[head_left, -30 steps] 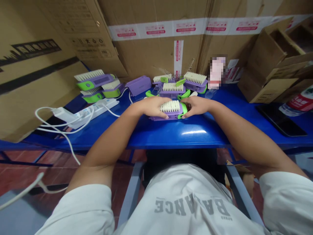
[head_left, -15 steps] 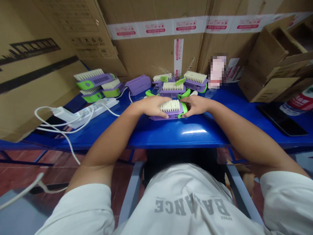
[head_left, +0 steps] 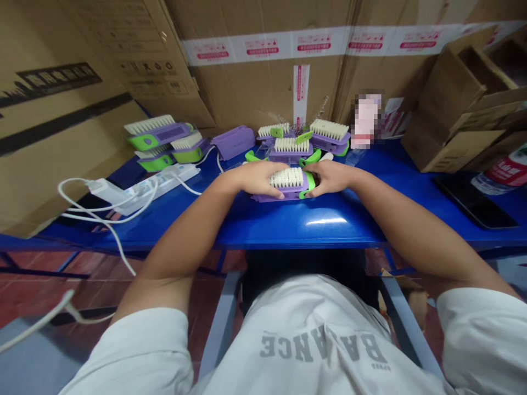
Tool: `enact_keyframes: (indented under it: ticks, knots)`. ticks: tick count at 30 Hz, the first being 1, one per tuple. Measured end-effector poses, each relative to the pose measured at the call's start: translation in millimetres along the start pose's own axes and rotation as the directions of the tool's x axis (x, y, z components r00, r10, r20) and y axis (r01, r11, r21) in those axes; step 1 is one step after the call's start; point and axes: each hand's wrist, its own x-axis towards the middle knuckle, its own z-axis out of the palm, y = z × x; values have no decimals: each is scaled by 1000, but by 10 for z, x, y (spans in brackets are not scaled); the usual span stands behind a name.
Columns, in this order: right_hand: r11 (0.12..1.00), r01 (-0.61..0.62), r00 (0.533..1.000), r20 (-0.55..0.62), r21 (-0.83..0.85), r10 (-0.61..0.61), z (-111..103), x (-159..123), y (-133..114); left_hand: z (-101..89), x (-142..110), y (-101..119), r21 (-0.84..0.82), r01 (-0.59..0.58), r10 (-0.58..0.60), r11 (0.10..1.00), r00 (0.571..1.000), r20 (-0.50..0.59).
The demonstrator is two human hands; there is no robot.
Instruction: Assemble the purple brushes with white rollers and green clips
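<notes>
A purple scrubbing brush (head_left: 287, 179) with pale bristles facing up lies on the blue table in front of me. Wrapped over its left part is my left hand (head_left: 259, 178), thumb along the near side. My right hand (head_left: 329, 176) is closed on the green end piece (head_left: 308, 185) at the brush's right, thumb and fingers either side of it. Just behind sit another bristle-up brush (head_left: 291, 147), a loose green part (head_left: 310, 158) and further brushes (head_left: 328, 130). The underside of the held brush is hidden.
Stacked brushes (head_left: 158, 134) and a purple casing (head_left: 234, 142) stand at the back left. A white power strip (head_left: 160, 186) with cables lies left. On the right are a black phone (head_left: 475, 200), a bottle (head_left: 504, 170) and cardboard boxes (head_left: 453, 109). Large cartons (head_left: 255, 88) line the back.
</notes>
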Motion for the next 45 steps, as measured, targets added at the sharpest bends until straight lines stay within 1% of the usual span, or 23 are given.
enact_keyframes:
  ticks: [5, 7, 11, 13, 17, 22, 28, 32, 39, 45]
  knots:
    - [999, -33, 999, 29, 28, 32, -43, -11, 24, 1, 5, -127, -77, -44, 42, 996, 999, -28]
    - [998, -47, 998, 40, 31, 46, -66, -21, 43, -15, -2, -171, -93, -42, 39, 995, 999, -33]
    - [997, -33, 997, 74, 68, 28, -101, -46, 76, -35, 0, -215, -50, -19, 20, 999, 1000, 17]
    - [997, -25, 996, 87, 73, 18, -108, -52, 77, -30, 10, -212, -38, -10, 11, 999, 999, 37]
    - [998, -49, 996, 74, 50, 45, -101, -52, 53, -13, 19, -165, -55, 8, -6, 998, 999, 41]
    - [997, -56, 995, 82, 52, 51, -91, -48, 54, 0, 20, -112, -34, 11, -10, 999, 1000, 23]
    - [998, -61, 994, 88, 34, 58, -102, -52, 47, 17, 44, -114, 9, 52, -52, 999, 999, 5]
    - [997, -67, 993, 94, 33, 64, -113, -58, 26, 15, 47, -107, 13, 49, -49, 999, 999, 17]
    - [996, -91, 992, 86, 14, 90, -110, -49, 21, 16, 18, -78, 18, 86, -86, 996, 996, -19]
    - [996, -84, 994, 67, 9, 83, -93, -48, 32, 17, 7, -64, 45, 67, -66, 997, 998, -22]
